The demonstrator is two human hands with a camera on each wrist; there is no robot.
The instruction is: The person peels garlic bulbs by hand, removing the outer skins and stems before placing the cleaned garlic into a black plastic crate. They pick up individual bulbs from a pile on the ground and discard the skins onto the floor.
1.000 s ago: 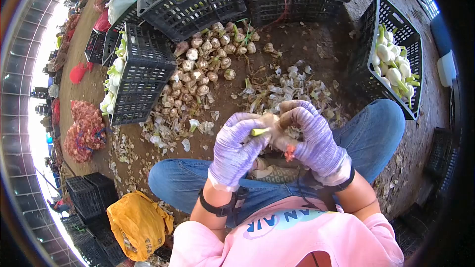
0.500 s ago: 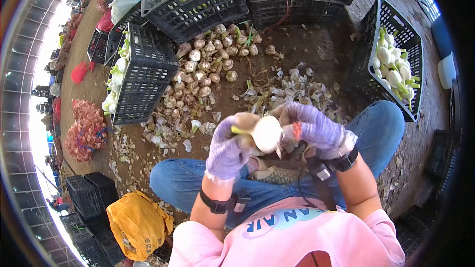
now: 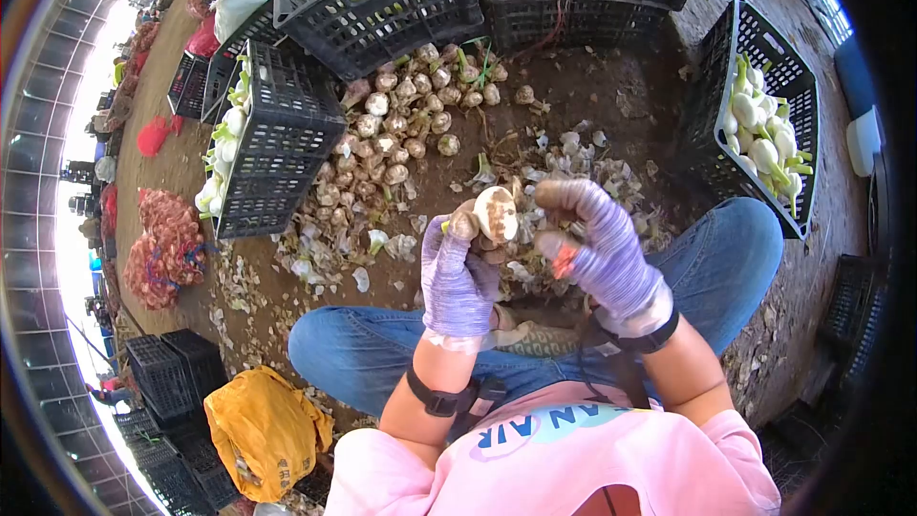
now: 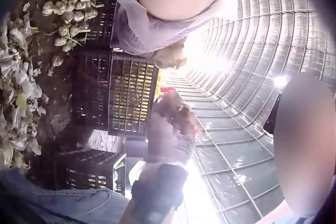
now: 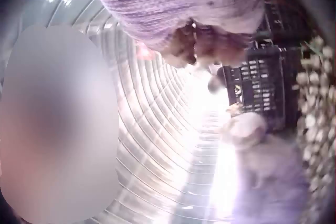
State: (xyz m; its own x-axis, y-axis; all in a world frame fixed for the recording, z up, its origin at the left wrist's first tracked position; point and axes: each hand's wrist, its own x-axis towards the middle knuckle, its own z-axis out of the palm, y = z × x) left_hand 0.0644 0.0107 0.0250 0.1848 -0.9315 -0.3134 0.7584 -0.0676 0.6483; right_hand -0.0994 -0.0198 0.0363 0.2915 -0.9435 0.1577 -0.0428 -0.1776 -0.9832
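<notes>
My left hand [image 3: 457,277], in a purple knit glove with soiled fingertips, grips a garlic bulb [image 3: 496,214] by its stem end. White skin shows on the bulb, with brown patches on the side toward my right hand. That right hand [image 3: 611,258], gloved alike, is apart from the bulb, thumb and fingers spread and slightly bent. Around its thumb is an orange-red band [image 3: 564,261]. In the right wrist view the pale bulb [image 5: 248,128] sits at the fingertips of the left hand [image 5: 273,176]. The left wrist view shows the right hand [image 4: 170,129] blurred.
Unpeeled garlic bulbs [image 3: 392,124] lie heaped ahead, with papery skins [image 3: 573,162] beside them. Black crates [image 3: 287,148] of white garlic stand left, ahead and right [image 3: 707,124]. A yellow sack [image 3: 263,435] and red net bags [image 3: 162,253] are on the left.
The hands were together at the bulb; now the right hand has drawn away to the right. The left hand has turned the bulb, bringing its brown-patched side into view.
</notes>
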